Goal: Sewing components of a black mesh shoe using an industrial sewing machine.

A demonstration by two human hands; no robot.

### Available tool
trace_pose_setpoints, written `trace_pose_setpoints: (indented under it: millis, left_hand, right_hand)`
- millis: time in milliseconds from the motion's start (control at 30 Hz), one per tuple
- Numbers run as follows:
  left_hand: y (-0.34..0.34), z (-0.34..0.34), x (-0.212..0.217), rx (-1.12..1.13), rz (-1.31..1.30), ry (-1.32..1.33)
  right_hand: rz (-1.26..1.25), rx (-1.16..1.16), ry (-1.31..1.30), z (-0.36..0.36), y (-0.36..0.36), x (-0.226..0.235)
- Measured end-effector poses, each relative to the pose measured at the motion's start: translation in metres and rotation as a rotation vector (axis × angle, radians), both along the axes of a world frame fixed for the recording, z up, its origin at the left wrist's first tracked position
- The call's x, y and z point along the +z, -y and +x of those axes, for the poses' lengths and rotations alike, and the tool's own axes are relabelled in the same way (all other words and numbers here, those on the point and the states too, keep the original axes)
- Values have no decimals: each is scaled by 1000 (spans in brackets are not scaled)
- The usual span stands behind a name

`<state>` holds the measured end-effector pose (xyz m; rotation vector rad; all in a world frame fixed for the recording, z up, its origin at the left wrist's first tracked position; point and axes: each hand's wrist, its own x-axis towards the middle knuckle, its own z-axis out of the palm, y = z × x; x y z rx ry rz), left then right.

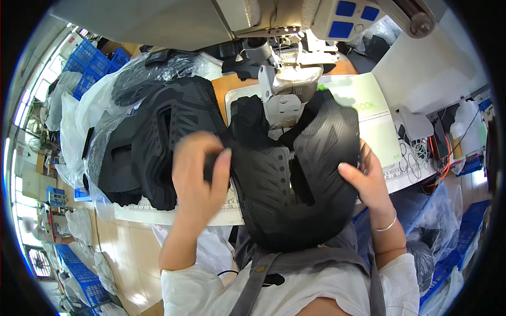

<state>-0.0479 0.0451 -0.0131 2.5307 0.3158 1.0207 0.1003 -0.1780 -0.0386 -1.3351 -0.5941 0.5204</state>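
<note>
A black shoe upper (287, 216) at a sewing machine (284, 105), seen from above. The upper lies open, its two rear flaps on either side of the machine's metal arm and its rounded toe toward the person, reaching past the near edge of the white counter (153, 215). Whether the needle meets the fabric is hidden. The right hand (370, 179) has its grip closed on the upper's right edge, thumb on top and fingers mostly out of sight behind. The left hand (200, 171) is blurred near the upper's left edge, thumb apart from the curled fingers; whether its grip pinches anything cannot be told. To the left rests a pile of similar black uppers (182, 118) on clear plastic wrapping; to the right, a pale booklet (379, 139).

Handling, as judged from appearance: the piece is probably light and pliable, firmer at the moulded toe and eyelet rows, floppier at the flaps, with a matt, ribbed face unlikely to slip. It seems hardly fragile, though a hard tug might crease or skew it. The outer side edges offer the surest hold, thumb above and fingers below, clear of the metal arm
</note>
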Motion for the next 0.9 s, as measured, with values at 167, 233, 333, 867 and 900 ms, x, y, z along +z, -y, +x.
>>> trace_pose_setpoints:
  millis: [167,233,333,867,900]
  left_hand:
    - [32,-26,-21,-682,-1358,-769]
    - [69,-9,-15,-467,-1875,-481]
    - [81,11,-13,-379,-2224,-61]
    - [54,47,25,-487,-1407,317]
    - [55,47,26,-490,-1407,317]
  right_hand:
    - [304,-43,-784,8,-5,27]
    - [314,-26,-853,7,-16,26]
    - [303,48,-832,13,-11,17]
    - [389,-366,-635,13,-39,47]
    - [390,-367,-633,16,-33,40]
